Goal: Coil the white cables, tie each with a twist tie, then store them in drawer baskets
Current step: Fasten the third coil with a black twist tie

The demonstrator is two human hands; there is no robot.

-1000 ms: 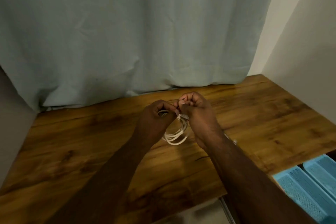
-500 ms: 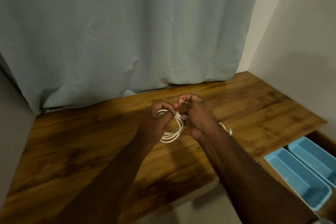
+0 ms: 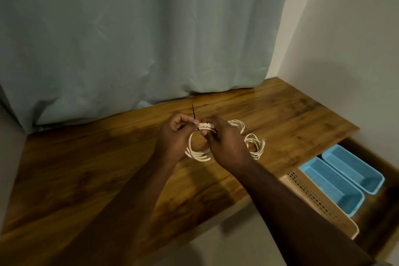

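Observation:
Both hands hold a coiled white cable (image 3: 197,153) just above the wooden table (image 3: 86,168). My left hand (image 3: 177,134) pinches a thin black twist tie (image 3: 193,111) whose end sticks up past the fingers. My right hand (image 3: 224,142) grips the top of the coil, where white turns are wound round the bundle. Another loose white cable (image 3: 253,144) lies on the table behind my right hand, its plug end toward the right.
At the right an open drawer (image 3: 380,166) holds two light blue baskets (image 3: 332,185) (image 3: 354,168) and a beige perforated basket (image 3: 319,205). A pale curtain (image 3: 129,39) hangs behind the table, with a white wall (image 3: 356,49) on the right.
The view has swung right, showing more of the drawer, a beige basket and the second cable. The black tie end now sticks up from my left hand's pinch.

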